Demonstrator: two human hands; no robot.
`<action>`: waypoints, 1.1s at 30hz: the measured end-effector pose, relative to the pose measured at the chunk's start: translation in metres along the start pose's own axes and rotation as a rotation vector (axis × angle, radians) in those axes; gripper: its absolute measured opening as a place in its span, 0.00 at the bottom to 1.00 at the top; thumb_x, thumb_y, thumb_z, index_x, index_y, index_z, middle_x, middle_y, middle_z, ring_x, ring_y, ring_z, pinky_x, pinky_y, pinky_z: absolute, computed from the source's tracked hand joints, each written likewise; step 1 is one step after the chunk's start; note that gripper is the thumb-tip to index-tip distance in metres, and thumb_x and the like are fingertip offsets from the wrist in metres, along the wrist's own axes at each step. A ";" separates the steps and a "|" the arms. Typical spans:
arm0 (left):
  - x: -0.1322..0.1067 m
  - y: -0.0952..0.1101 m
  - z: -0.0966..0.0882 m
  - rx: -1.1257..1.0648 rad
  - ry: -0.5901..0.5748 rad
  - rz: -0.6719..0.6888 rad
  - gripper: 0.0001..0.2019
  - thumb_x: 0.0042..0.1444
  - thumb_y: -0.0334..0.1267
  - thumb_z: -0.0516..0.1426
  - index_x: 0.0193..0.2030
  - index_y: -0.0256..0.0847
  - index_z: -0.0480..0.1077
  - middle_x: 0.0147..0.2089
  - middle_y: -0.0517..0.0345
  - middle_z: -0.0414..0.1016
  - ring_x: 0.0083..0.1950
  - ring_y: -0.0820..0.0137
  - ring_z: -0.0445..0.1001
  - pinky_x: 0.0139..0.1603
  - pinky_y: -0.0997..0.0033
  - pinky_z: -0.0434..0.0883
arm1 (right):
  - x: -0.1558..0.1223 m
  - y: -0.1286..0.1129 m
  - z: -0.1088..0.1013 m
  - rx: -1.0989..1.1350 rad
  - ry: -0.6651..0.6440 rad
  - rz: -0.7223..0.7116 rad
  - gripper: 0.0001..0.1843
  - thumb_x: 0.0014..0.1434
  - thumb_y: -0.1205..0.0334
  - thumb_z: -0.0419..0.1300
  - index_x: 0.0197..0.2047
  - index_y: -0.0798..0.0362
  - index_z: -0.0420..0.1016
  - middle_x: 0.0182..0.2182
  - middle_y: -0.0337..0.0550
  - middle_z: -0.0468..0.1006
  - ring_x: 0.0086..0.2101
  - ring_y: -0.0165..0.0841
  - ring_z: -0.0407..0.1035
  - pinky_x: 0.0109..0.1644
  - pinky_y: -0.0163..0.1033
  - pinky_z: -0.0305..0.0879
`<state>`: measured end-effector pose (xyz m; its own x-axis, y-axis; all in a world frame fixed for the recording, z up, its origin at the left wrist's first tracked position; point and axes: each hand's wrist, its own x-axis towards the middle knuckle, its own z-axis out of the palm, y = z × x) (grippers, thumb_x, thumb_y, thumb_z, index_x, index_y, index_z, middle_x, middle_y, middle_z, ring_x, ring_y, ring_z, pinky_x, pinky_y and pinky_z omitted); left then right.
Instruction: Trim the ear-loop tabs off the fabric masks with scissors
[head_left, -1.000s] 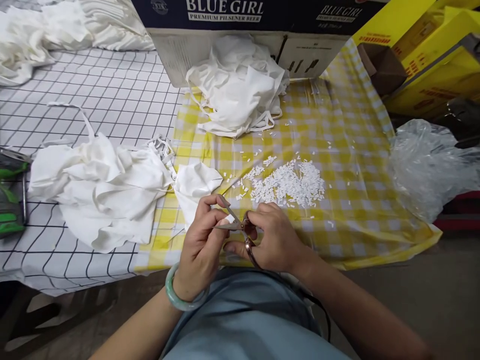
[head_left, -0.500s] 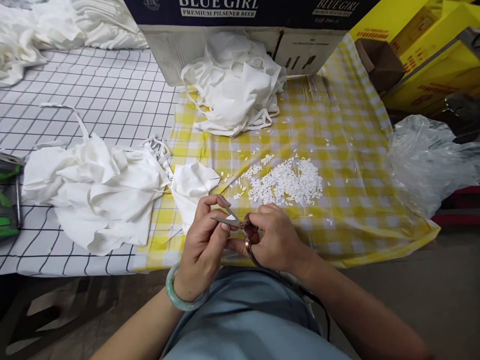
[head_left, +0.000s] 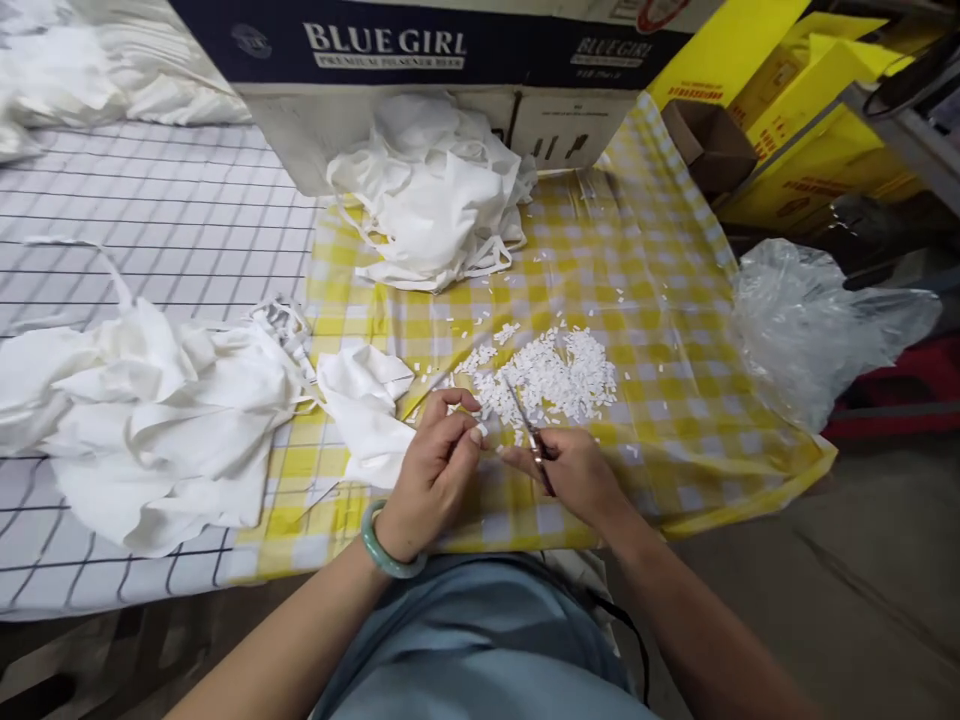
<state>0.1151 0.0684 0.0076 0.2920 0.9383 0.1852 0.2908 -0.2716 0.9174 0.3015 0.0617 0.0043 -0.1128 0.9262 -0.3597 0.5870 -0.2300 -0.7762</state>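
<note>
My left hand (head_left: 436,478), with a green bangle at the wrist, is closed in a pinch on a small white piece (head_left: 481,430) that shows at the thumb tip. Around the handles of a pair of scissors (head_left: 535,442) my right hand (head_left: 579,474) is wrapped. The blades look closed and point up and left, apart from the left fingers. Just beyond both hands lies a heap of tiny white clippings (head_left: 559,372). To the left of my left hand rests a white cloth piece (head_left: 366,410), partly hidden by that hand.
A larger pile of white cloth (head_left: 165,410) lies at the left. More white cloth (head_left: 442,205) is heaped against a beer carton (head_left: 292,130). At the right sits a clear plastic bag (head_left: 806,330). A yellow checked sheet (head_left: 675,420) covers this part of the table.
The scissors have come away from my left fingers, turned to point up the table, and their blades have closed. My right hand moved right. The whole view has shifted.
</note>
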 end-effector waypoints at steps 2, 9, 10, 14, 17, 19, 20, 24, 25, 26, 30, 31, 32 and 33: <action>-0.006 0.011 -0.008 0.053 -0.180 0.052 0.12 0.67 0.34 0.49 0.34 0.39 0.71 0.49 0.47 0.71 0.54 0.64 0.70 0.56 0.62 0.70 | -0.001 0.001 -0.001 0.082 0.001 -0.022 0.25 0.53 0.39 0.62 0.24 0.50 0.61 0.19 0.32 0.59 0.21 0.27 0.54 0.25 0.34 0.53; -0.026 -0.021 -0.097 0.569 0.147 -0.023 0.09 0.59 0.26 0.50 0.39 0.39 0.69 0.52 0.42 0.70 0.55 0.57 0.69 0.56 0.52 0.69 | 0.002 0.003 0.001 -0.164 0.077 -0.113 0.20 0.56 0.41 0.62 0.37 0.49 0.65 0.26 0.36 0.65 0.27 0.33 0.63 0.32 0.39 0.62; -0.027 -0.036 -0.113 0.699 0.191 -0.039 0.10 0.56 0.25 0.50 0.40 0.38 0.70 0.52 0.40 0.69 0.56 0.53 0.67 0.56 0.47 0.68 | 0.003 0.002 0.001 -0.202 0.108 -0.112 0.21 0.55 0.41 0.62 0.38 0.49 0.66 0.26 0.36 0.64 0.27 0.33 0.63 0.32 0.39 0.63; -0.022 -0.079 -0.149 0.913 0.145 0.030 0.14 0.53 0.25 0.52 0.44 0.39 0.72 0.56 0.39 0.69 0.59 0.48 0.64 0.59 0.38 0.63 | 0.007 -0.013 0.012 -0.189 0.165 -0.159 0.20 0.55 0.42 0.63 0.41 0.49 0.68 0.28 0.38 0.68 0.29 0.35 0.65 0.36 0.41 0.65; -0.016 -0.074 -0.148 0.892 0.140 0.129 0.07 0.57 0.27 0.52 0.36 0.39 0.71 0.51 0.43 0.73 0.56 0.54 0.68 0.61 0.45 0.65 | 0.010 -0.040 0.043 -0.028 0.138 -0.320 0.19 0.54 0.48 0.66 0.40 0.49 0.65 0.35 0.43 0.72 0.36 0.36 0.68 0.42 0.42 0.67; -0.015 -0.056 -0.140 0.857 0.189 0.202 0.06 0.58 0.27 0.52 0.34 0.40 0.69 0.47 0.45 0.74 0.51 0.60 0.71 0.56 0.55 0.70 | 0.014 -0.062 0.072 0.106 0.113 -0.457 0.19 0.53 0.54 0.68 0.39 0.49 0.63 0.41 0.45 0.74 0.41 0.36 0.69 0.47 0.42 0.67; -0.016 -0.044 -0.136 0.826 0.227 0.250 0.06 0.58 0.26 0.52 0.35 0.40 0.68 0.45 0.46 0.74 0.49 0.62 0.72 0.52 0.60 0.72 | 0.017 -0.073 0.085 0.154 0.116 -0.511 0.18 0.52 0.57 0.68 0.38 0.49 0.62 0.43 0.45 0.74 0.43 0.37 0.69 0.49 0.42 0.67; -0.027 0.000 -0.131 0.610 0.303 0.270 0.06 0.58 0.25 0.53 0.37 0.39 0.67 0.39 0.51 0.73 0.35 0.71 0.71 0.34 0.74 0.69 | 0.031 -0.102 0.116 0.286 0.104 -0.544 0.10 0.51 0.65 0.61 0.35 0.49 0.63 0.38 0.42 0.75 0.40 0.35 0.70 0.47 0.41 0.67; -0.031 0.009 -0.134 0.557 0.290 0.195 0.05 0.59 0.26 0.53 0.37 0.39 0.68 0.37 0.53 0.72 0.32 0.73 0.69 0.31 0.76 0.67 | 0.034 -0.105 0.115 0.339 0.056 -0.508 0.08 0.50 0.66 0.59 0.34 0.50 0.64 0.35 0.40 0.75 0.37 0.34 0.70 0.44 0.40 0.67; -0.035 0.015 -0.138 0.498 0.257 0.096 0.04 0.59 0.29 0.54 0.36 0.38 0.70 0.33 0.56 0.71 0.29 0.74 0.66 0.28 0.76 0.64 | 0.037 -0.108 0.111 0.399 -0.006 -0.472 0.07 0.49 0.66 0.59 0.34 0.50 0.66 0.32 0.39 0.74 0.34 0.33 0.69 0.41 0.38 0.67; -0.049 0.032 -0.161 0.123 -0.089 -0.266 0.12 0.63 0.41 0.55 0.33 0.39 0.75 0.24 0.60 0.66 0.25 0.74 0.63 0.23 0.77 0.62 | 0.047 -0.113 0.089 0.602 -0.231 -0.315 0.10 0.47 0.62 0.59 0.35 0.51 0.68 0.28 0.36 0.68 0.26 0.28 0.62 0.29 0.33 0.60; -0.052 0.034 -0.164 0.025 -0.166 -0.294 0.13 0.64 0.42 0.55 0.32 0.39 0.76 0.25 0.60 0.67 0.26 0.74 0.64 0.24 0.77 0.63 | 0.049 -0.114 0.087 0.647 -0.268 -0.270 0.11 0.47 0.60 0.59 0.36 0.51 0.68 0.27 0.35 0.67 0.25 0.27 0.60 0.27 0.33 0.57; -0.054 0.036 -0.165 -0.047 -0.199 -0.289 0.14 0.64 0.43 0.55 0.32 0.40 0.77 0.26 0.58 0.68 0.27 0.72 0.66 0.25 0.75 0.66 | 0.050 -0.115 0.087 0.690 -0.307 -0.220 0.12 0.47 0.59 0.60 0.37 0.50 0.68 0.26 0.34 0.66 0.24 0.27 0.59 0.26 0.33 0.56; -0.055 0.037 -0.164 -0.091 -0.184 -0.256 0.13 0.64 0.42 0.55 0.33 0.41 0.78 0.30 0.55 0.70 0.31 0.70 0.69 0.29 0.73 0.70 | 0.050 -0.116 0.090 0.733 -0.346 -0.177 0.14 0.47 0.57 0.61 0.38 0.50 0.68 0.26 0.34 0.66 0.23 0.27 0.58 0.26 0.33 0.55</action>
<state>-0.0398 0.0420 0.0887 0.3819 0.9170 -0.1150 0.2964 -0.0036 0.9551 0.1554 0.1078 0.0295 -0.4649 0.8503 -0.2466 -0.1201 -0.3366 -0.9340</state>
